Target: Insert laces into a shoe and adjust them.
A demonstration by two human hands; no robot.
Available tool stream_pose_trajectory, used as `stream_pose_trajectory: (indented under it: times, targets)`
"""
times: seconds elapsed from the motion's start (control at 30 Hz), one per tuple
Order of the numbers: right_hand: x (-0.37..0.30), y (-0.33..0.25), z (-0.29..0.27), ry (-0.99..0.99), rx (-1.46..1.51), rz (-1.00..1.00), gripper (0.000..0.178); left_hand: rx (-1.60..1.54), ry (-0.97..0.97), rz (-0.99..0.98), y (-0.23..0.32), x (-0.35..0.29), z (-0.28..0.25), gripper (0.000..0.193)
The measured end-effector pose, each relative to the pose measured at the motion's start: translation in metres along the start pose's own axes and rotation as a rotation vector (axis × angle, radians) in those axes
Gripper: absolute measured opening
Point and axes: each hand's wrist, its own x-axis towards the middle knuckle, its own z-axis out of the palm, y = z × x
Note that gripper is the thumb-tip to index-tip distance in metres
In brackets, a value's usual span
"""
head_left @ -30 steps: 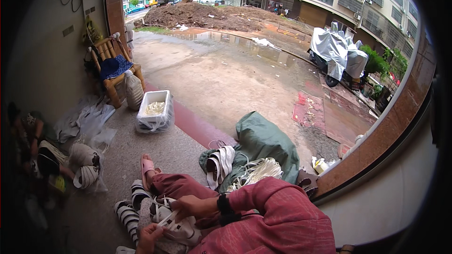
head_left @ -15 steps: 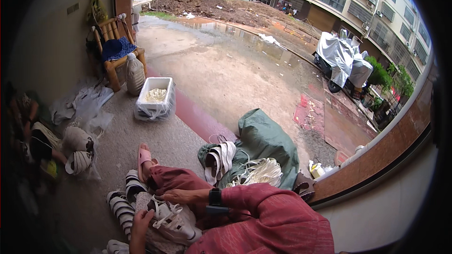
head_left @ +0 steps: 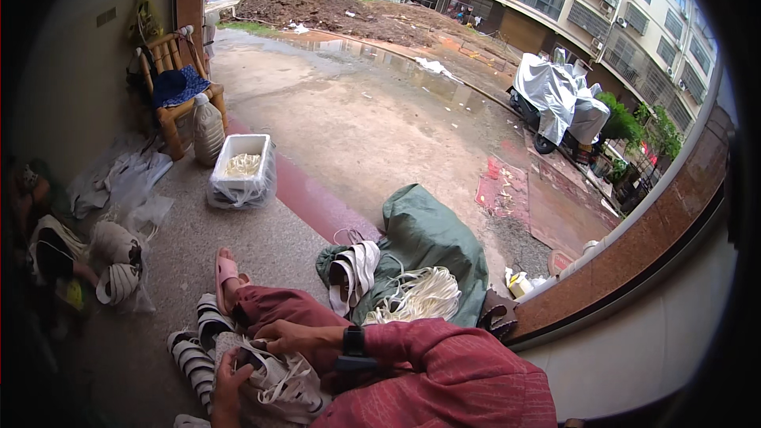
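Note:
A white shoe upper (head_left: 289, 384) with loose white laces rests on my lap, over a pale dotted cloth. My left hand (head_left: 230, 384) is closed on its near-left edge, thumb and fingers at the dark opening. Reaching in from the right, my right hand (head_left: 293, 338) bends its fingers down onto the same upper by the opening. Whether a lace end is pinched there is too small to tell. Beside my left hand lie stacked white uppers with dark linings (head_left: 193, 361), and another stack (head_left: 212, 319) sits behind them.
Ahead, white uppers (head_left: 355, 269) and a heap of white laces (head_left: 420, 293) lie on a green sack (head_left: 436, 230). A white foam box (head_left: 242, 147) holds more laces. Farther left are a plastic jug (head_left: 208, 131), a bamboo chair (head_left: 170, 127) and bagged uppers (head_left: 119, 257). A doorframe (head_left: 610, 277) runs along the right.
My right hand's fingers, stretched flat before, are now bent down onto the upper. My left hand has turned and grips nearer the opening. The whole view has shifted slightly.

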Motion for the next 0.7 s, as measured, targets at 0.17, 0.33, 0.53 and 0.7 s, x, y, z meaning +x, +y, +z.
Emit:
stream_pose_trajectory:
  times: [0.17, 0.33, 0.53, 0.7]
  targets:
    - [-0.023, -0.056, -0.006, -0.044, 0.070, -0.068, 0.040, -0.547, -0.056, 0.010, 0.014, 0.006, 0.007, 0.046]
    - [-0.041, -0.071, 0.002, -0.232, 0.157, -0.116, 0.047, -0.226, -0.083, -0.283, -0.011, 0.015, -0.001, 0.039]
    - [-0.054, -0.070, -0.001, -0.247, 0.177, -0.195, 0.046, 0.176, -0.036, -0.059, -0.027, 0.019, 0.004, 0.058]
    - [-0.062, -0.068, -0.011, -0.144, 0.171, -0.288, 0.045, 0.134, 0.072, 0.158, -0.020, -0.002, 0.011, 0.059]
